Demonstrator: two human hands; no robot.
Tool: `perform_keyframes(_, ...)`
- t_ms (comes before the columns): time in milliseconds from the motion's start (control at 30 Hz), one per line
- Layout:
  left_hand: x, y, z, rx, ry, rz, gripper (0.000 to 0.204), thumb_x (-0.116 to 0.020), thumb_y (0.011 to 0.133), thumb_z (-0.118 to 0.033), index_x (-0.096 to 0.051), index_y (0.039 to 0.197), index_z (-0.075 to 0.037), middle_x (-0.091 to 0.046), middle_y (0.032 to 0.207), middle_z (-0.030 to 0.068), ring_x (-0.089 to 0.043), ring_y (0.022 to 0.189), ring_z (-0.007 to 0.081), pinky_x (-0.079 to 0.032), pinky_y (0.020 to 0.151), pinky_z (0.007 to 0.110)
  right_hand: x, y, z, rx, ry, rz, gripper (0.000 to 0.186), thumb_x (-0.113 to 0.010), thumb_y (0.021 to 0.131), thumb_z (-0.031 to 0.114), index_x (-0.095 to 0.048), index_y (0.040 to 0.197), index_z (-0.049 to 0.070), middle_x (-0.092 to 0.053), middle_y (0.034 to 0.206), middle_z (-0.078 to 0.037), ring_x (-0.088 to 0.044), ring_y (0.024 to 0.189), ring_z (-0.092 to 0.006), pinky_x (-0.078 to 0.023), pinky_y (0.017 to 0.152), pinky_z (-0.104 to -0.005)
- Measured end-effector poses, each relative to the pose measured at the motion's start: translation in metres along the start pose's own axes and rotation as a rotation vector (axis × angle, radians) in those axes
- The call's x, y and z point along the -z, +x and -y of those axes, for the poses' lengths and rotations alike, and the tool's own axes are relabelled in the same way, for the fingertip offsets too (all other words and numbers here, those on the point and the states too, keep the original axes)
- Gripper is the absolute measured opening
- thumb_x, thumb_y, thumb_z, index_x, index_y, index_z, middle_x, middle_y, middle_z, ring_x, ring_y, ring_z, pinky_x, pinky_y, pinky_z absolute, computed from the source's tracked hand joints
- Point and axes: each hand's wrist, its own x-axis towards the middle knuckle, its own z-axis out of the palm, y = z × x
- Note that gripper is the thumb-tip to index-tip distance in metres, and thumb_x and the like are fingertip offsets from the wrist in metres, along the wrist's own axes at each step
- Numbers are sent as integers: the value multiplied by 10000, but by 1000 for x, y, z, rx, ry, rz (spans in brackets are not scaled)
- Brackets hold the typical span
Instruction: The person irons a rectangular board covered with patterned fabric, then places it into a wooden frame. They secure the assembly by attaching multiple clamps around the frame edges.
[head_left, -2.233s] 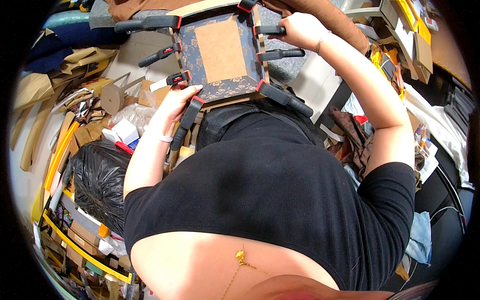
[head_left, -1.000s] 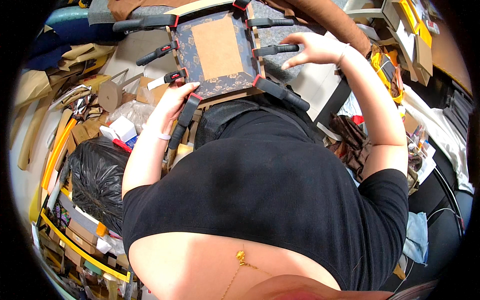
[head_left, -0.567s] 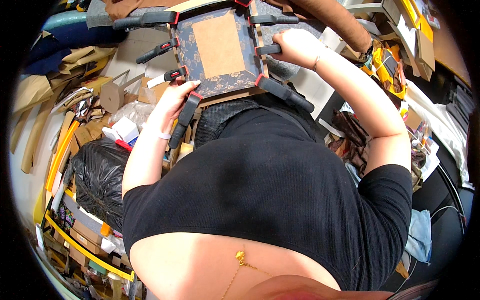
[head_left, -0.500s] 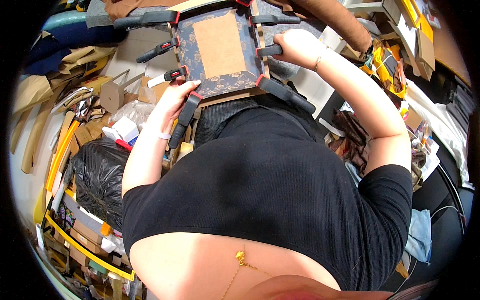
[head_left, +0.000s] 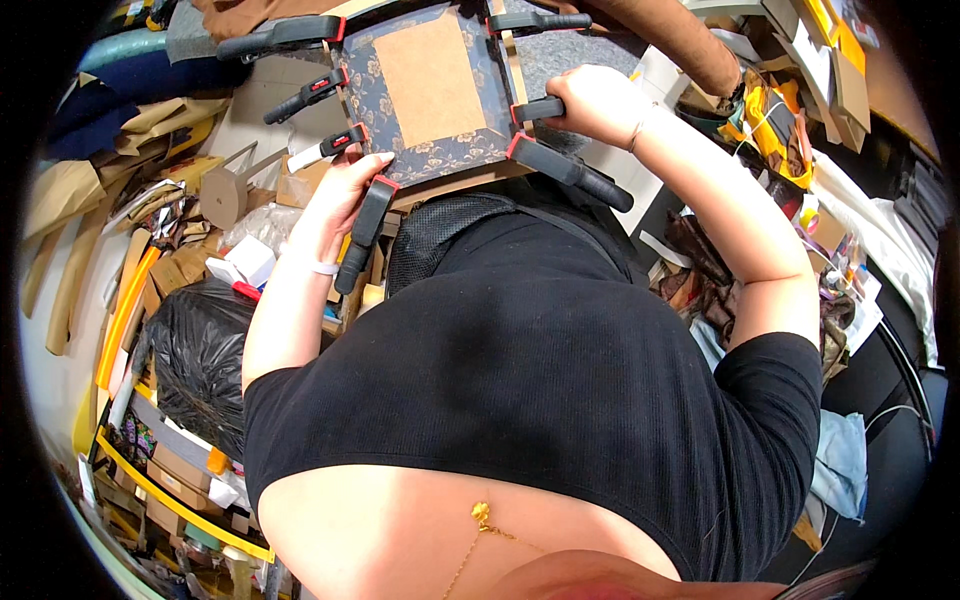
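At the top of the head view is a shallow rectangular frame (head_left: 455, 185) with a dark blue, gold-flowered lining. A plain brown rectangle (head_left: 428, 80) covers the lining's middle. Several black clamps with red pads grip its sides. My left hand (head_left: 350, 182) holds its near left corner, thumb on top, fingers mostly hidden beneath. Close by that hand, one clamp (head_left: 368, 230) hangs toward me. My right hand (head_left: 600, 105) is closed around the handle of a clamp (head_left: 540, 109) on the right side. Below it, another clamp (head_left: 575, 175) slants outward.
On the left are cardboard scraps, paper rolls and a black plastic bag (head_left: 200, 360). A grey felt-like surface (head_left: 580, 55) lies beyond the frame. Another person's arm (head_left: 675, 40) reaches in at the upper right. Tape, cloth and boxes crowd the right side.
The frame and its clamps have shifted slightly left and away from me, tilting a little. Both hands keep their grip.
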Motion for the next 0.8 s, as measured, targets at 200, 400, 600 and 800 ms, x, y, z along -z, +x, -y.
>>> perform_keyframes(200, -4, -2, -4, 17, 1, -21, 383, -641, 848, -31, -540, 1217, -5, -615, 1129, 101, -599, 1021, 179, -474, 941, 314, 0, -1, 0, 0, -2, -10, 273, -724, 789, 315, -640, 810, 56, -655, 763, -155, -666, 768, -341, -539, 712, -408)
perform_keyframes(400, -5, -3, -3, 16, -5, -29, 379, -637, 849, -23, -544, 1215, -9, -622, 1112, 94, -607, 1001, 177, -483, 924, 309, 3, 0, 2, -13, -16, 5, 263, -730, 784, 304, -644, 815, 57, -658, 769, -153, -668, 785, -336, -540, 719, -403)
perform_keyframes(600, 1, 1, 1, -11, -7, -22, 361, -636, 853, -26, -551, 1204, -9, -627, 1098, 90, -614, 979, 171, -495, 898, 305, 1, 4, 2, 12, -22, -26, 260, -727, 779, 306, -658, 821, 59, -663, 788, -154, -670, 797, -335, -540, 728, -407)
perform_keyframes(800, -1, 1, -3, 24, 47, -57, 362, -657, 855, -60, -556, 1200, -14, -638, 1058, 85, -622, 921, 165, -514, 827, 295, 4, 0, -3, 31, 62, -40, 315, -750, 760, 305, -649, 916, 51, -669, 933, -160, -655, 916, -331, -526, 807, -397)
